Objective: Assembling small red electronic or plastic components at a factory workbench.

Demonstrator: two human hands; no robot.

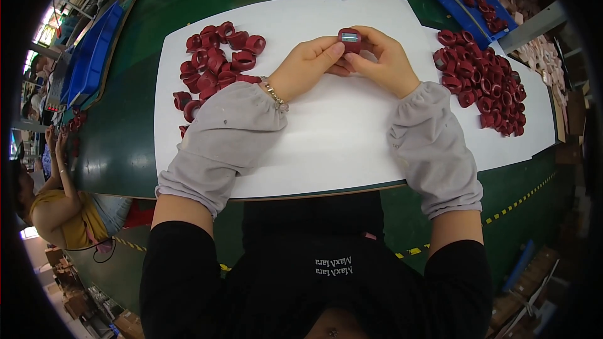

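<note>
Over the far middle of the white sheet [326, 144], both hands hold one dark red ring-shaped device with a small grey screen [349, 37]. My left hand [308, 63] pinches its left side, thumb against its near edge. My right hand [384, 63] grips its right side, with the thumb at its bottom edge and the fingers curled behind. The screen faces up toward me. A loose pile of similar dark red ring-shaped pieces [217, 63] lies left of my left hand. To the right of my right hand is a larger, denser pile of such pieces [487, 81].
At the far right a blue bin [449, 0] holds more red pieces, beside a pale post [532, 28]. A blue tray [94, 53] stands at the left beyond the dark green tabletop [119, 144]. Another person in yellow [59, 213] sits at the left, hands raised near red pieces.
</note>
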